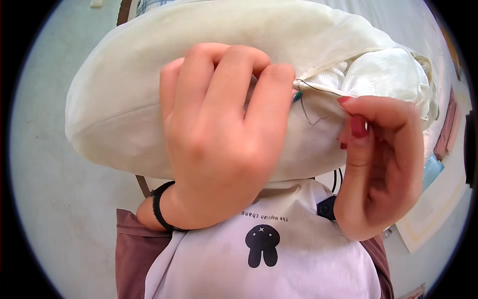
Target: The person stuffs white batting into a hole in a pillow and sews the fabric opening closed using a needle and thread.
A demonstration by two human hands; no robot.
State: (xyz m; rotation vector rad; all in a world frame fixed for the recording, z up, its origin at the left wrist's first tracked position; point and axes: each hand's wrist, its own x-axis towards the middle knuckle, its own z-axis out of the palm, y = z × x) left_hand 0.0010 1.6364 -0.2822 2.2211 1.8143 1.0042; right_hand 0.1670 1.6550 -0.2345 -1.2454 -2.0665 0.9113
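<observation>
A large, plump cream cushion (124, 65) lies across in front of me. Toward its right end the cover gapes along a seam, and white inner fabric (383, 70) shows there. My left hand (224, 109) is closed on the cushion cover at the left end of the gap, its fingertips mostly hidden. A small dark green tip, perhaps a nail, peeks out beside it. From that spot a dark thread (318, 88) runs to my right hand (383, 149), which pinches it between finger and thumb. A loose thread tail dangles over the cover. Whether a needle is in the pinch cannot be seen.
A pale sheet-like surface (398, 25) lies beyond the cushion at the upper right. To the right, a cream board or mat (433, 219) rests on the light floor (45, 149), near a light blue piece (433, 169) and brownish cloth (447, 127).
</observation>
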